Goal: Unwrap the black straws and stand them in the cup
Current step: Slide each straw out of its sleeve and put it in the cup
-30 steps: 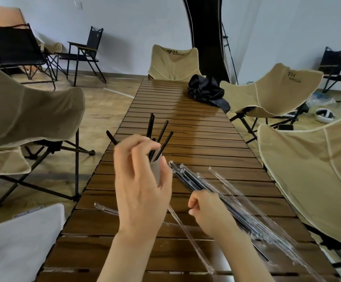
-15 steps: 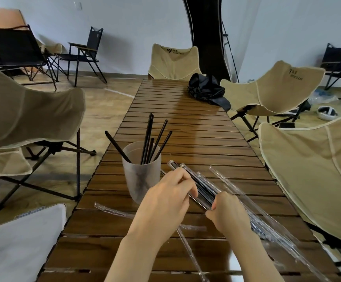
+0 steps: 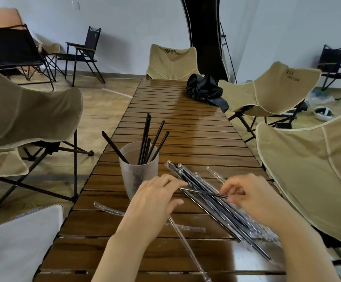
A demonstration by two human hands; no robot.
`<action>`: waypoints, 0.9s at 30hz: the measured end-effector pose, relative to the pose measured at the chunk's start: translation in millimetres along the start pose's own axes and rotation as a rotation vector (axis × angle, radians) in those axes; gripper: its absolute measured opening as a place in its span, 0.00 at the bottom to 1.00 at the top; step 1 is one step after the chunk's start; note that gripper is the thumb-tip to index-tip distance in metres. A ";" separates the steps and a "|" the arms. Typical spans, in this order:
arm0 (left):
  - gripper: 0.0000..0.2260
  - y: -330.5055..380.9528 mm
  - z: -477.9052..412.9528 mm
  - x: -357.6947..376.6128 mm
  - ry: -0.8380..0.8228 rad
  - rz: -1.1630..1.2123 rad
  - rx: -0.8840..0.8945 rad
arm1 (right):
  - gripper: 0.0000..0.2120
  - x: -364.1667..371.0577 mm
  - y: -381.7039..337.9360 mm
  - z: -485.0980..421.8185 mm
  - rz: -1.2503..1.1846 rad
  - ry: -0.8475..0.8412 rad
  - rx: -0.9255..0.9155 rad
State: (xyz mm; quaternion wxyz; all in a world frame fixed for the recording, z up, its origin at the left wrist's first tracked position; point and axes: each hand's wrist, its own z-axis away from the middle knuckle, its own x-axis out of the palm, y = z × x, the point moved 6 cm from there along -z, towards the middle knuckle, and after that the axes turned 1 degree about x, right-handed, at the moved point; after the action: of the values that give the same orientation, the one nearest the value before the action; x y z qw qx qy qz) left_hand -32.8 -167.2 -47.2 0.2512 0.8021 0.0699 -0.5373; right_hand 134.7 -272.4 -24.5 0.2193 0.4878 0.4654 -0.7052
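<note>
A frosted cup (image 3: 139,176) stands on the wooden slat table (image 3: 185,129) with several bare black straws (image 3: 145,139) leaning in it. To its right lies a bundle of wrapped black straws (image 3: 216,202) in clear sleeves, running diagonally toward the near right edge. My left hand (image 3: 155,202) and my right hand (image 3: 249,194) hover over the bundle, each pinching one end of a single wrapped straw (image 3: 204,193) held crosswise between them.
Empty clear wrappers (image 3: 185,241) lie on the near part of the table. A black bag (image 3: 204,90) sits at the far end. Beige folding chairs (image 3: 308,169) stand close on both sides, and a white surface (image 3: 18,245) is at the near left.
My left hand left the cup and came down to the bundle. Both hands have lifted one wrapped straw out of the pile and hold it between them.
</note>
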 end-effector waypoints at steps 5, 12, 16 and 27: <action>0.19 -5.9 2.8 -3.9 0.010 0.017 -0.033 | 0.13 -31.1 -1.9 15.2 -0.042 0.102 0.000; 0.24 -5.5 1.7 -14.6 0.062 0.055 -0.059 | 0.15 -56.5 -0.5 24.1 -0.042 0.238 -0.002; 0.12 2.1 -1.6 -19.2 0.049 -0.023 0.000 | 0.14 -42.1 -8.6 20.0 -0.143 0.181 -0.051; 0.10 -11.8 7.6 -31.7 -0.049 0.018 -0.062 | 0.09 -25.3 -0.7 13.4 -0.300 0.116 -0.103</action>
State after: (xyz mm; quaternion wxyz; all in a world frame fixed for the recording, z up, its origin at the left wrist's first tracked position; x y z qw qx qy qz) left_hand -56.7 -155.7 -24.9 0.2823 0.7811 0.0729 -0.5522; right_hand 138.5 -287.4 -0.4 0.1091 0.4407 0.5805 -0.6759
